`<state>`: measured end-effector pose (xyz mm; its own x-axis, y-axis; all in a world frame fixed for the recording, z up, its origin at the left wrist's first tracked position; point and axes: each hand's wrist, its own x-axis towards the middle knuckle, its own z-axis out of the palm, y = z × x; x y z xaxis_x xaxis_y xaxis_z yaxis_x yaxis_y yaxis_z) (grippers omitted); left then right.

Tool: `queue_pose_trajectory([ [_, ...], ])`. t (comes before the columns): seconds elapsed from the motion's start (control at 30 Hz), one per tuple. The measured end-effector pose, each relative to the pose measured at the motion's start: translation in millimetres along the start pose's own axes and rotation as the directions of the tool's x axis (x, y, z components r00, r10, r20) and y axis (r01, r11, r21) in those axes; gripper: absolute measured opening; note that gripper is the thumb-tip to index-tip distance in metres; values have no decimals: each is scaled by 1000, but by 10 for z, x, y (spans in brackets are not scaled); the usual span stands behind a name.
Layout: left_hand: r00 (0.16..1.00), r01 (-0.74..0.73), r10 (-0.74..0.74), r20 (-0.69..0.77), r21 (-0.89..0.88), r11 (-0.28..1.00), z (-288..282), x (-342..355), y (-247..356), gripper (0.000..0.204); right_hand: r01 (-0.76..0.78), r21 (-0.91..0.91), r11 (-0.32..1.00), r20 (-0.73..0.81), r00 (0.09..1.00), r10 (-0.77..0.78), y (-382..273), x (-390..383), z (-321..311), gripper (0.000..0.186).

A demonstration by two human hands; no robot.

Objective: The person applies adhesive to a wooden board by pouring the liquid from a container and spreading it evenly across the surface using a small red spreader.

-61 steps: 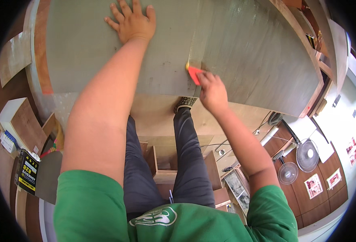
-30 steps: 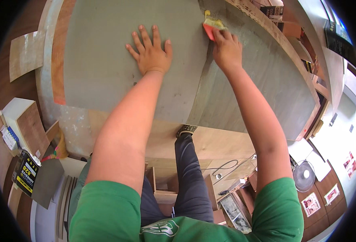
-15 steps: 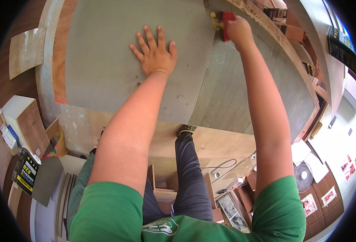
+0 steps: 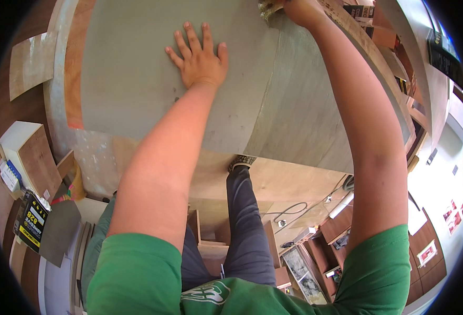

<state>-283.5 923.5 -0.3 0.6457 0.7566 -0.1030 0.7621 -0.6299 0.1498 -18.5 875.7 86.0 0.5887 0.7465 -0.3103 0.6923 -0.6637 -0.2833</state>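
Note:
My left hand (image 4: 204, 67) lies flat with fingers spread on a large grey sheet (image 4: 131, 63). At the far right of the sheet, my right hand (image 4: 304, 11) is closed, partly cut off by the top of the view. The red spreader it grips, plain a moment earlier, is now hidden or out of view. A yellowish, sticky-looking clump of glue (image 4: 268, 10) sits just left of that hand. To the right of a slanting line, the sheet has a streaked, glossy glue coat (image 4: 299, 110); its left part looks duller, with a few dark specks.
A curved wooden edge (image 4: 370, 63) borders the sheet on the right. Left of it stand a pale wooden box (image 4: 37, 163) and a black-and-yellow adhesive can (image 4: 31, 220). My shoe (image 4: 241, 161) is near the sheet's front edge. A cable (image 4: 291, 210) runs across the lower right.
My right hand has moved up and slightly left, to the top of the view. The glossy coat now reaches over the line's edge. My left hand stays flat on the sheet.

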Motion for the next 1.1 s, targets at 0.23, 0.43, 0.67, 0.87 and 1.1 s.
queue_pose_trajectory([
  [0.23, 999, -1, 1, -47, 4, 1000, 74, -26, -92, 63, 87, -69, 994, 54, 995, -83, -144, -731, 487, 29],
  [0.43, 988, -39, 35, -151, -23, 999, 159, 51, -229, 65, 46, 24, 999, 41, 998, -47, -501, -2011, 908, 37],
  [0.67, 1000, -3, 6, 27, -108, 994, -163, -49, -62, 65, 77, 33, 996, 68, 994, -80, -816, -3547, 1446, 43],
  [0.87, 997, -25, 37, 62, -183, 983, -138, 24, -179, 66, -40, 364, 931, 158, 987, -19, -1176, -4406, 1579, 46],
  [1.1, 956, -108, 184, 227, -310, 944, -486, -89, -912, 79, -108, 585, 804, -49, 985, 167, -894, -3952, 1062, 40],
])
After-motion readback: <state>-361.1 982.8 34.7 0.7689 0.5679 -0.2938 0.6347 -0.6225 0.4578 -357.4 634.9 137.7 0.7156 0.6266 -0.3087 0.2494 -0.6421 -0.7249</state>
